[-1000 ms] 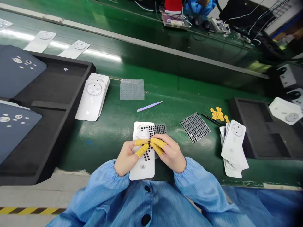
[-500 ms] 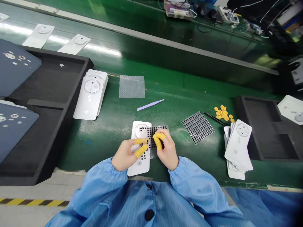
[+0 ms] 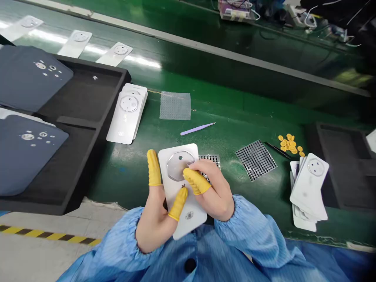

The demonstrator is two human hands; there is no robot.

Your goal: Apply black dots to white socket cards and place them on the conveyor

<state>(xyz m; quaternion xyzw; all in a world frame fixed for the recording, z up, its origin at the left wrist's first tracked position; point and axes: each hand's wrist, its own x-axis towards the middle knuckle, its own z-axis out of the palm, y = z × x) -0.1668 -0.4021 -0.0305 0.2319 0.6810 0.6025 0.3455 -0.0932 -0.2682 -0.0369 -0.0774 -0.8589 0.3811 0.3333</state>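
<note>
My left hand [image 3: 160, 219], with yellow cots on thumb and index finger, grips a white phone back cover [image 3: 173, 194] lifted and tilted in front of me. The thumb presses on its face and the other fingers lie along its left edge and behind. An octagonal ring [image 3: 175, 172] with one black dot sits at the cover's upper end. My right hand [image 3: 216, 192] has its fingers closed over the cover's right side beside the ring; anything pinched there is too small to make out. Behind it lies a sheet of black dots [image 3: 216, 159], partly hidden.
Lilac tweezers [image 3: 197, 129] and a clear sheet [image 3: 175, 105] lie ahead. To the right are another dot sheet [image 3: 256, 160], black tweezers [image 3: 277, 150], yellow finger cots [image 3: 289, 144] and stacked covers [image 3: 310, 188]. More covers [image 3: 125, 117] and a black tray [image 3: 96, 129] stand left.
The white cover has come up off the table in my left hand. My right hand has gone from the dot sheet to the cover's face. The view has shifted left.
</note>
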